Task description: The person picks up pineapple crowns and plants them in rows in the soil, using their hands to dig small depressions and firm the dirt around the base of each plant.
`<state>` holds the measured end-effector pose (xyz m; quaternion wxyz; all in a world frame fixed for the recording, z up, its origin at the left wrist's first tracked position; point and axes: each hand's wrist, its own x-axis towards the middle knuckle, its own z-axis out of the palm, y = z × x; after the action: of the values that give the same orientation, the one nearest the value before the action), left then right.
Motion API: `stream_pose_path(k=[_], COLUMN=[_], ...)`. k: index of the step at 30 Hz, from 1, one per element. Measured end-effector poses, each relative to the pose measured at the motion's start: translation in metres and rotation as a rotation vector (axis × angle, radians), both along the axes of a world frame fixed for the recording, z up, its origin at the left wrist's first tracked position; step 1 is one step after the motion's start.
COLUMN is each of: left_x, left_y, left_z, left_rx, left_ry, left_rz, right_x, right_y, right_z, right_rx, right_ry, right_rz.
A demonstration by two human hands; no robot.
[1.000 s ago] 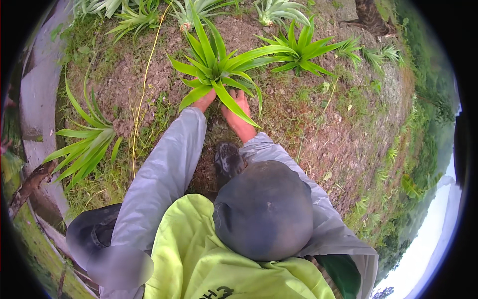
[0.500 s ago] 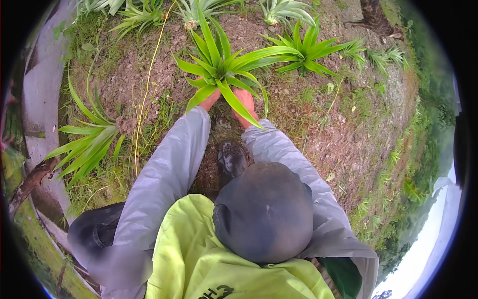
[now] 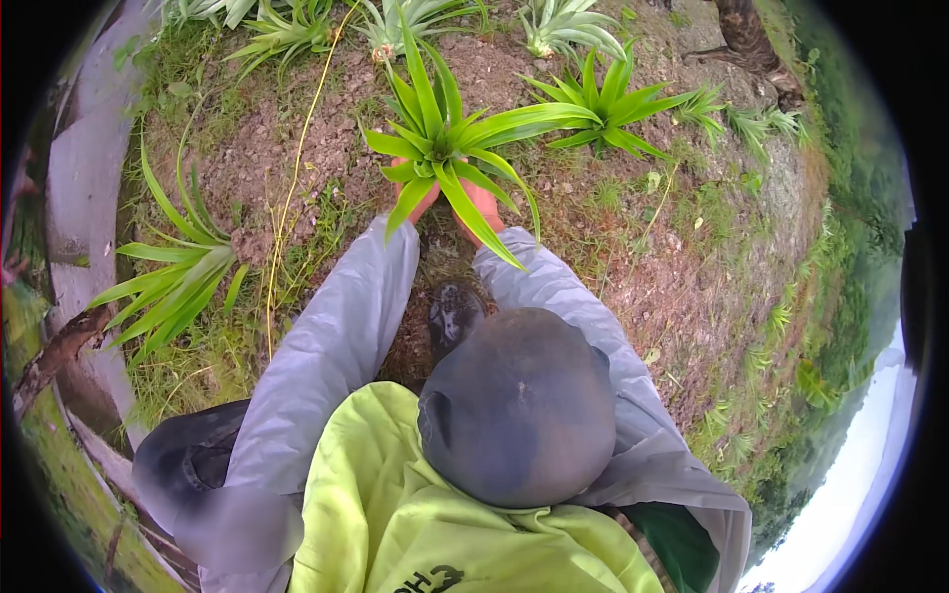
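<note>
Central plant (image 3: pixel 440 148): one bright green rosette of long, narrow leaves; located left of the middle, toward the far edge of the soil bed (image 3: pixel 633 326); base hidden by foliage, so contact with the soil cannot be told.
Left hand (image 3: pixel 427 203): bare; placed under the leaves at the left of the base.
Right hand (image 3: pixel 486 203): bare; placed at the right of the base, partly crossed by drooping leaves.
Grip: fingers of both hands covered by leaves; whether spread or closed around the base cannot be told.
Sleeves (image 3: pixel 346 296): grey; both forearms covered.
Neighbouring plant (image 3: pixel 608 109): similar green rosette, reached by one long leaf of the central plant.
Left-edge plant (image 3: pixel 188 272): green, splayed, well apart from the hands.
Pale plants (image 3: pixel 554 28): ranged along the far edge.
Yellow strand (image 3: pixel 281 222): laid lengthwise between the left-edge and central plants.
Boot (image 3: pixel 455 314): dark, seen between the forearms.
Grey strip (image 3: pixel 84 198): bordered upon by the bed's left edge.
</note>
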<state>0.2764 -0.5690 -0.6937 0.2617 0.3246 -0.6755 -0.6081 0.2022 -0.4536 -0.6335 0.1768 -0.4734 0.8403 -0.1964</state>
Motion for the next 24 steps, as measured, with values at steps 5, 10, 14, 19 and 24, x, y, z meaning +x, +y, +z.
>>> stream_pose_path(k=[5, 10, 14, 19, 24], left_x=[-0.046, -0.002, 0.005, -0.017, -0.010], left_y=[0.018, -0.004, -0.005, 0.006, 0.002], left_z=[0.046, 0.026, 0.019, 0.022, 0.016], left_rx=[-0.077, -0.116, -0.041, 0.062, 0.148], left_ry=[0.096, -0.006, 0.010, 0.071, 0.098], left_rz=[0.017, 0.008, 0.015, -0.017, -0.007], right_x=[-0.033, -0.004, -0.010, -0.027, -0.034], right_y=[0.024, 0.003, 0.006, 0.002, -0.030], right_z=[-0.049, 0.013, 0.088, 0.075, 0.054], right_rx=[-0.241, -0.105, -0.097, -0.338, -0.421], right_ry=[-0.338, -0.120, -0.466, -0.203, -0.553], right_rz=[-0.263, -0.092, -0.317, -0.275, -0.315])
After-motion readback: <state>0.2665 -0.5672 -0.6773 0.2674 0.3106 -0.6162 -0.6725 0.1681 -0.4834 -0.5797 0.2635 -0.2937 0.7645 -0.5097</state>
